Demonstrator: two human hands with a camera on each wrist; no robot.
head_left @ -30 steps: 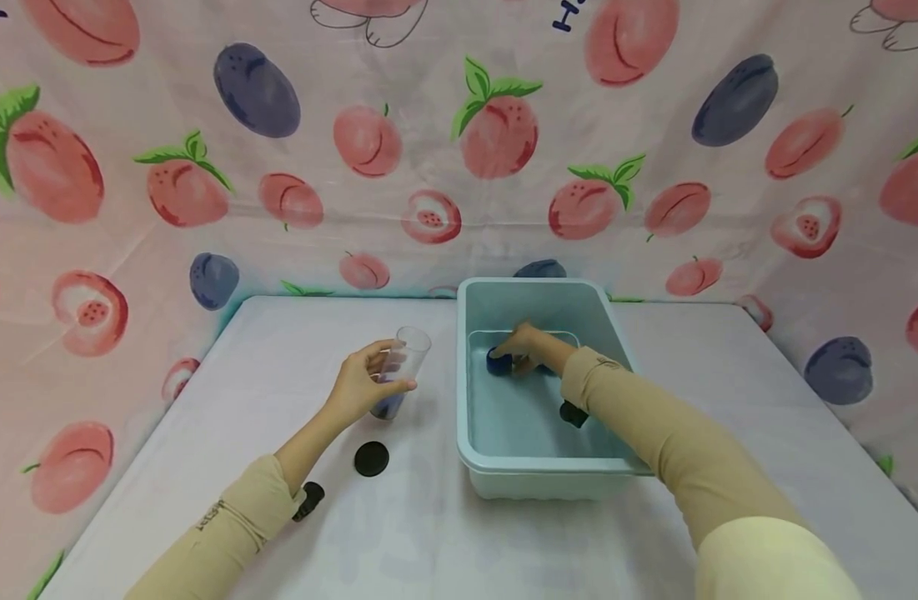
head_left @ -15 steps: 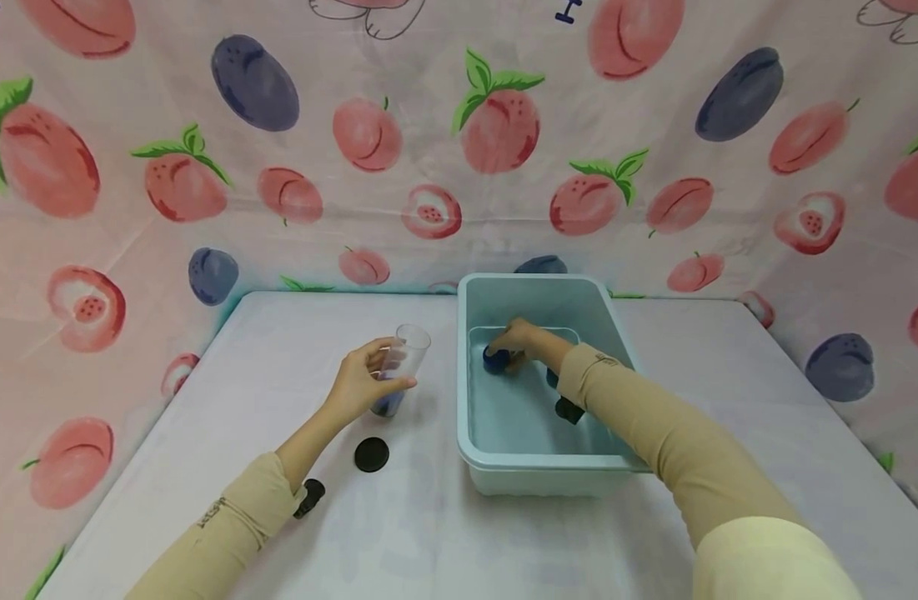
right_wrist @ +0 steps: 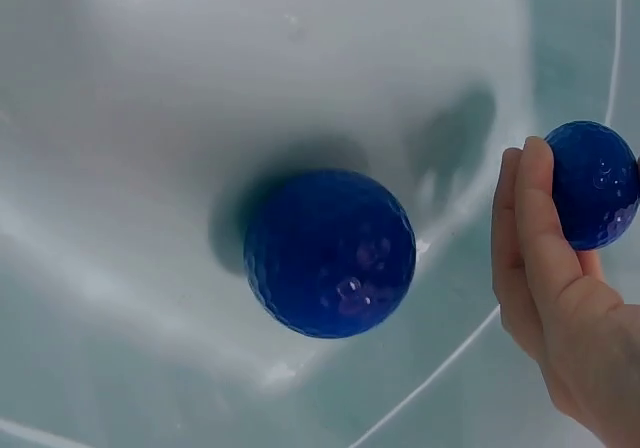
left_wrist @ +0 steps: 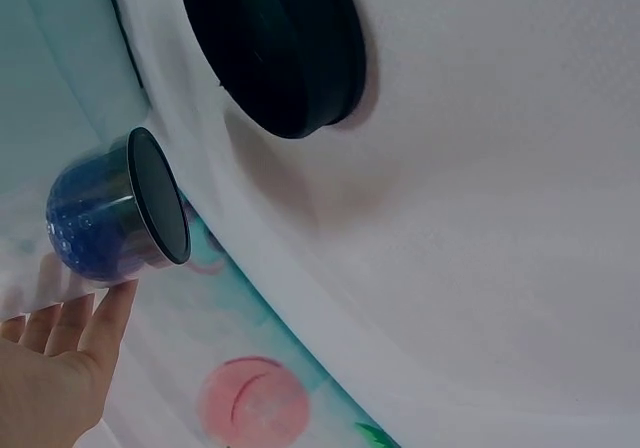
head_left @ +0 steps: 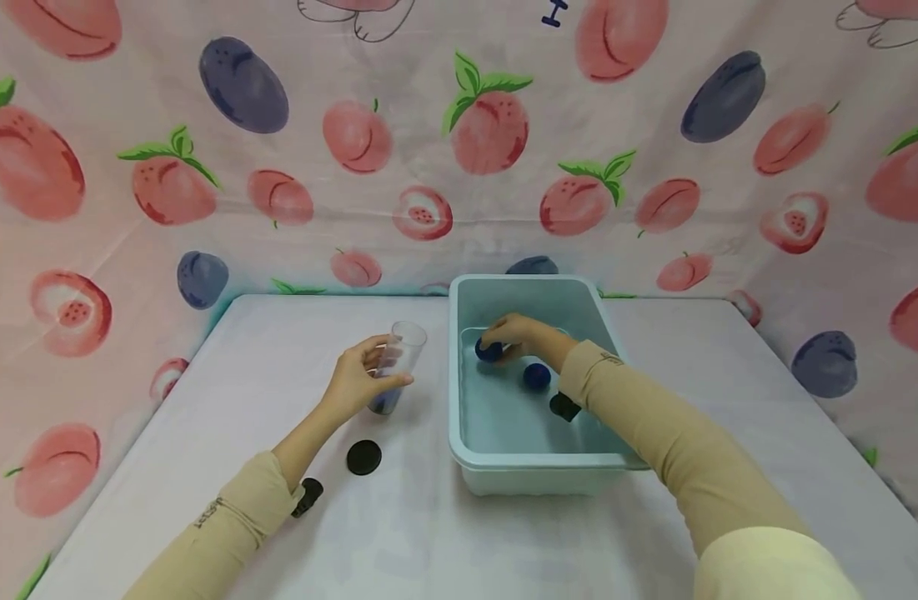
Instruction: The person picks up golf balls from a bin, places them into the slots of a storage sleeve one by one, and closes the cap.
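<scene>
My left hand (head_left: 351, 379) grips a clear plastic tube (head_left: 400, 357), its top open and slightly tilted, above the left part of the table. At its lower end, a blue ball (left_wrist: 85, 223) shows through the wall beside a black end cap (left_wrist: 160, 198). Inside the light blue basin (head_left: 455, 400), my right hand (head_left: 522, 335) holds a dimpled blue golf ball (right_wrist: 592, 186) between fingers and thumb. A second blue golf ball (right_wrist: 330, 253) lies on the basin floor, just nearer than that hand.
A round black lid (head_left: 364, 457) lies on the white table (head_left: 421, 542), left of the basin and nearer than the tube. Behind the table hangs a cloth (head_left: 421, 150) printed with fruit.
The right hand has moved slightly left and up in the basin with its golf ball, so the second ball now shows fully. The left hand keeps the tube nearly still.
</scene>
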